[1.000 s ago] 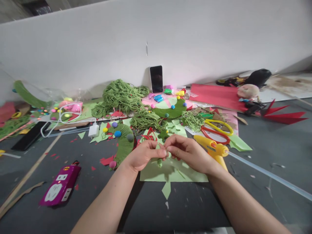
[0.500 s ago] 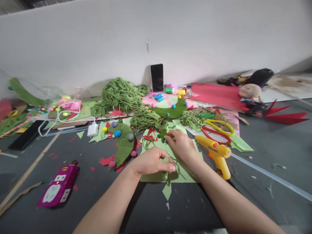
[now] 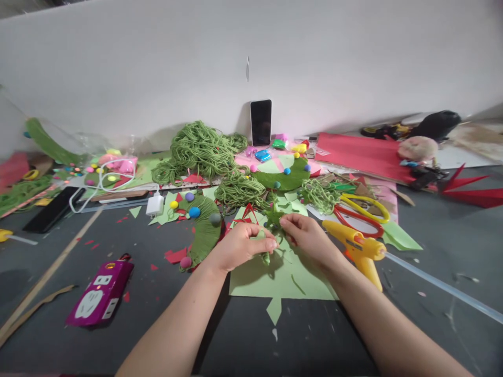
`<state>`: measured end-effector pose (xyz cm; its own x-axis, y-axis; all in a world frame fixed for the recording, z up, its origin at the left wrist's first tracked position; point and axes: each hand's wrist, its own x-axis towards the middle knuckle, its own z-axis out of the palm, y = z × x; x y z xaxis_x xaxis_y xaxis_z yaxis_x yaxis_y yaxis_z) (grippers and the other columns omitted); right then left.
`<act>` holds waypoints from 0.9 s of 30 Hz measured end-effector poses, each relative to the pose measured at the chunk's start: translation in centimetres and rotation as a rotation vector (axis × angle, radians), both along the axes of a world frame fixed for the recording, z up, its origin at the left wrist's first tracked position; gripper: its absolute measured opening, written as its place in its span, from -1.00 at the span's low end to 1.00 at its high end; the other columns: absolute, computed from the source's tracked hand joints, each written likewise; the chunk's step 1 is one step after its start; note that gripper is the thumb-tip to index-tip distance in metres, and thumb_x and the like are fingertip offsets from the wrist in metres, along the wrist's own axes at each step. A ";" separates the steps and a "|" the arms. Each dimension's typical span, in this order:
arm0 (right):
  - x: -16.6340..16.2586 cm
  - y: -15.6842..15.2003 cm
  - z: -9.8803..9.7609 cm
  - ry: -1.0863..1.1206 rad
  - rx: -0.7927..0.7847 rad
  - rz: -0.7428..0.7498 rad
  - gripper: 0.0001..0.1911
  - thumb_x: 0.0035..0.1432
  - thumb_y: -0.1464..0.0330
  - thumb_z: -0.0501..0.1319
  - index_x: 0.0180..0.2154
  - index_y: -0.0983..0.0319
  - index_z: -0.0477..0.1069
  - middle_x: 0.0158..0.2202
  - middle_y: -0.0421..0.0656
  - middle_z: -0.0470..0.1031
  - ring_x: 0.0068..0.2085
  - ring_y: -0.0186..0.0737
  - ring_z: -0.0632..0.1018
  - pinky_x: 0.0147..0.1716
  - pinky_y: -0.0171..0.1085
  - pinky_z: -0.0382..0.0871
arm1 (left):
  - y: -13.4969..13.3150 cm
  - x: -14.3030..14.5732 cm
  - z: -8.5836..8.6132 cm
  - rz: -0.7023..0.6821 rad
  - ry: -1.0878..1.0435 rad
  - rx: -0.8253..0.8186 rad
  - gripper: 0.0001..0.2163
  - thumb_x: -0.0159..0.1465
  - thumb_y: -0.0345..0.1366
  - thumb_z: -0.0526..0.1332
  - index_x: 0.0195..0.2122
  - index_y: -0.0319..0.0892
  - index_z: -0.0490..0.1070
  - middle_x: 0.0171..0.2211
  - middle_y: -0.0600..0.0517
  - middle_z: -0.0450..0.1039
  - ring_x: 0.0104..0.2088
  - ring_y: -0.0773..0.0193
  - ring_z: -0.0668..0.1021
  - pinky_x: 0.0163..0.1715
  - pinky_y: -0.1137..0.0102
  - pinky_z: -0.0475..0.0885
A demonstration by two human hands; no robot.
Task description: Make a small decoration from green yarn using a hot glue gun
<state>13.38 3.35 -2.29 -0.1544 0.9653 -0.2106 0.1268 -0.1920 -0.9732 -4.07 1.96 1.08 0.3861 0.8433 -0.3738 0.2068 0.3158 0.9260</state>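
My left hand pinches a small light green paper piece with green yarn around it, largely hidden by my fingers. A thin yarn strand trails from it toward the right. My right hand is closed, thumb and fingertips together, beside a small dark green star-like piece; whether they grip that piece or a strand I cannot tell. Both hands are over a light green paper sheet. Left of them lies a yarn-wrapped green crescent with coloured pompoms.
A yellow glue gun lies right of my forearm, with red-and-yellow-handled scissors behind it. Green yarn is heaped at the back near a propped phone. A purple power strip lies at the left.
My left hand and its paper piece have risen away from the sheet, toward my right hand. The whole view has shifted slightly, with things appearing farther right.
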 end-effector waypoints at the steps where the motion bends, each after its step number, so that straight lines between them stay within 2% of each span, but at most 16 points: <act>1: 0.0 -0.1 0.1 0.012 -0.010 0.001 -0.70 0.10 0.13 0.15 -0.45 0.24 0.31 -0.69 -0.36 0.13 -0.63 -0.42 0.13 -0.63 -0.35 -0.03 | 0.0 0.1 -0.1 0.036 -0.009 0.006 -0.80 0.05 -0.17 0.34 -0.43 -0.22 0.52 -0.55 0.03 0.48 -0.57 0.40 0.36 -0.53 0.45 0.18; 5: -0.1 -0.4 0.5 0.038 -0.022 -0.028 -0.68 0.09 0.10 0.16 -0.46 0.23 0.27 -0.68 -0.35 0.15 -0.62 -0.41 0.14 -0.62 -0.35 -0.02 | 0.2 0.2 -0.5 0.152 -0.057 0.064 -0.81 0.06 -0.17 0.34 -0.48 -0.20 0.53 -0.51 0.03 0.47 -0.52 0.37 0.37 -0.48 0.43 0.21; 10: -0.2 -0.5 0.5 0.059 -0.005 -0.070 -0.68 0.09 0.10 0.17 -0.45 0.20 0.24 -0.66 -0.35 0.16 -0.60 -0.40 0.17 -0.60 -0.33 0.02 | 0.6 0.3 -1.2 0.347 -0.231 0.125 -0.79 0.10 -0.21 0.32 -0.59 -0.19 0.48 -0.39 0.01 0.48 -0.28 0.27 0.45 -0.21 0.41 0.28; 14: -0.2 -0.5 0.4 0.057 -0.006 -0.086 -0.70 0.09 0.11 0.17 -0.45 0.20 0.25 -0.66 -0.35 0.15 -0.60 -0.39 0.17 -0.60 -0.33 0.02 | 0.8 0.5 -1.5 0.469 -0.272 0.106 -0.80 0.09 -0.21 0.32 -0.58 -0.20 0.49 -0.39 0.01 0.49 -0.25 0.24 0.46 -0.16 0.37 0.28; 19: -0.4 -0.7 0.4 0.072 0.010 -0.094 -0.68 0.08 0.10 0.19 -0.45 0.21 0.26 -0.65 -0.35 0.16 -0.61 -0.40 0.19 -0.61 -0.35 0.03 | 0.7 0.9 -1.5 0.458 -0.293 0.100 -0.81 0.07 -0.21 0.34 -0.59 -0.21 0.50 -0.39 0.00 0.50 -0.19 0.20 0.47 -0.10 0.35 0.25; 27: -0.9 -0.8 0.3 0.014 0.019 -0.091 -0.71 0.12 0.12 0.14 -0.40 0.22 0.29 -0.65 -0.34 0.17 -0.62 -0.39 0.17 -0.63 -0.34 0.03 | 0.7 1.7 -2.0 0.475 -0.406 0.066 -0.82 0.03 -0.24 0.34 -0.60 -0.22 0.47 -0.45 0.04 0.43 -0.34 0.32 0.42 -0.27 0.43 0.27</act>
